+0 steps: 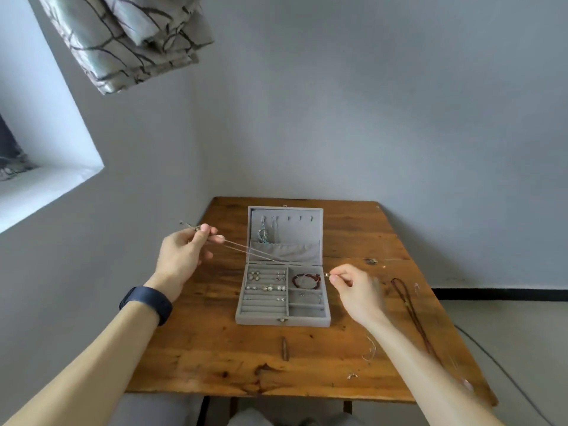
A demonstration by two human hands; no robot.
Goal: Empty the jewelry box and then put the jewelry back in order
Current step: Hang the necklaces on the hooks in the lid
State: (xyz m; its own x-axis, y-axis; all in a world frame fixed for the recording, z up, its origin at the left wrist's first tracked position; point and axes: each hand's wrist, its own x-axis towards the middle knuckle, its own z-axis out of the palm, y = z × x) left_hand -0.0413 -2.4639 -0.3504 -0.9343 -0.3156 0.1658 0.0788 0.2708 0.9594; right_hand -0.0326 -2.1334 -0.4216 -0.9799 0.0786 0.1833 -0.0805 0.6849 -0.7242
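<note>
On a wooden tabletop [215, 348] against a grey wall lies the open jewelry box [282, 321], and above it the left hand [181, 256] and right hand [356, 290], held apart, each pinch one end of a thin necklace [255, 252] stretched across the box.

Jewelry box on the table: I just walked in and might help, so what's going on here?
A person stretches a thin chain above the open grey jewelry box, the left hand pinching one end and the right hand the other. Earrings and a red bracelet sit in the box's compartments. A brown cord necklace lies on the wooden table, right of the box.
</note>
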